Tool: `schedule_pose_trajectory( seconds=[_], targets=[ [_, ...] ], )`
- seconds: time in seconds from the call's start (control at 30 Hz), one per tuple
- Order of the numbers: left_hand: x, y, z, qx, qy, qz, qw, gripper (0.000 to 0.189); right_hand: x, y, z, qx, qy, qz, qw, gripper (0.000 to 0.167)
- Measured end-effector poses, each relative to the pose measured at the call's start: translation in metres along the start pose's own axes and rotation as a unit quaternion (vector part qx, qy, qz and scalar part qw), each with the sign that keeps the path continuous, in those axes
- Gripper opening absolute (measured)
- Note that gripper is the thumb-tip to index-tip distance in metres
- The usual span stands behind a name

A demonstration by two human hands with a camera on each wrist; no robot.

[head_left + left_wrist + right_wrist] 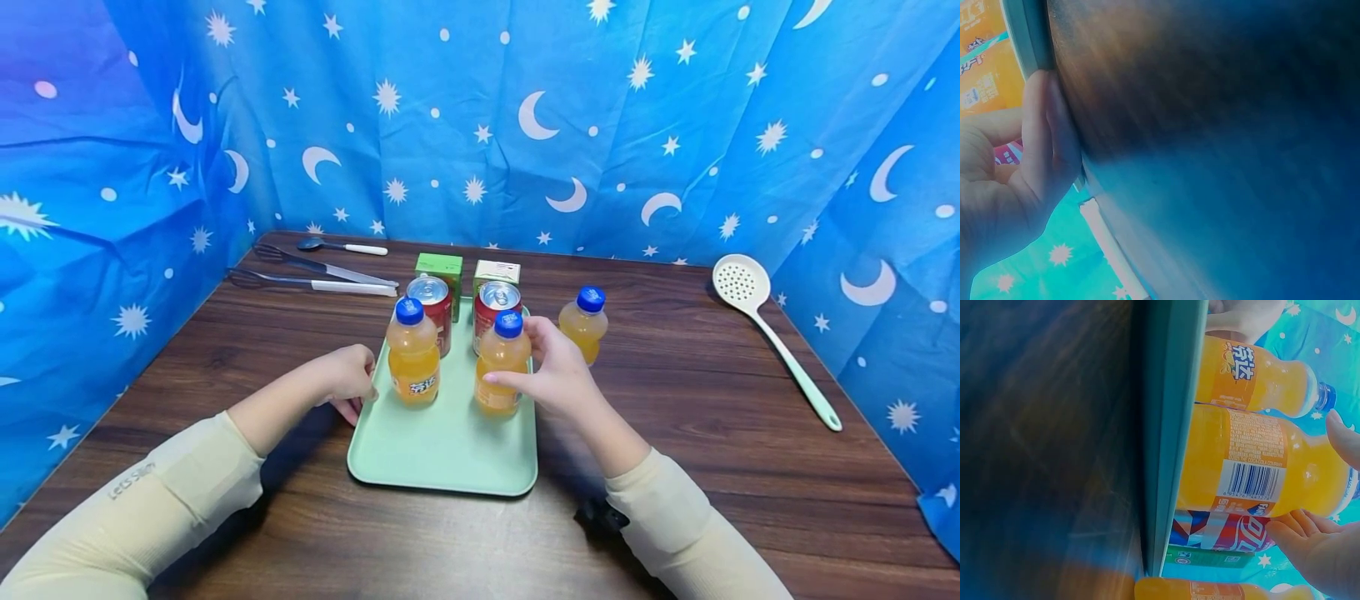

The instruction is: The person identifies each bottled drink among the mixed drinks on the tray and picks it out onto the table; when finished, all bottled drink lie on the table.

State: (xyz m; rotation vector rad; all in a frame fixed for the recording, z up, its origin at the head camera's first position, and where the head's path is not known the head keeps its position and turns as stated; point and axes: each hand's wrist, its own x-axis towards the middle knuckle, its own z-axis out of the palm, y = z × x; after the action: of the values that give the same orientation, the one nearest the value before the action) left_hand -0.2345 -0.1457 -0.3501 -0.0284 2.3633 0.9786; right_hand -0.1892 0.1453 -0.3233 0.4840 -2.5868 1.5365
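A pale green tray lies on the table. Its left rim is pinched by my left hand, whose fingers also lie along the tray's outer side in the left wrist view. My right hand holds an orange soda bottle with a blue cap, upright on the tray's right side, thumb across its front and fingers at its far side. A second orange soda bottle stands at the left. Behind them are two red soda cans, one left and one right.
Behind the cans stand a green carton and a pale-topped carton. A third orange soda bottle is on the table, right of the tray. Tongs and a spoon lie back left; a skimmer lies far right.
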Motion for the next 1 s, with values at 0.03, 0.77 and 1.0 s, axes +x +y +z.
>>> schedule_pose_trajectory(
  seconds=[0.03, 0.77, 1.0],
  targets=[
    [0.0002, -0.0003, 0.0001, -0.001, 0.0, 0.001, 1.0, 0.019, 0.0001, -0.0004, 0.0003, -0.003, 0.0, 0.002, 1.0, 0.066],
    [0.0002, -0.0006, 0.0005, -0.008, -0.003, 0.003, 1.0, 0.02, 0.003, -0.0015, 0.0038, -0.024, 0.0, 0.017, 0.9996, 0.064],
    [0.0007, -0.0009, 0.0002, -0.008, -0.002, 0.004, 1.0, 0.02, 0.0027, -0.0014, 0.0037, -0.01, 0.002, 0.017, 0.9998, 0.062]
  ],
)
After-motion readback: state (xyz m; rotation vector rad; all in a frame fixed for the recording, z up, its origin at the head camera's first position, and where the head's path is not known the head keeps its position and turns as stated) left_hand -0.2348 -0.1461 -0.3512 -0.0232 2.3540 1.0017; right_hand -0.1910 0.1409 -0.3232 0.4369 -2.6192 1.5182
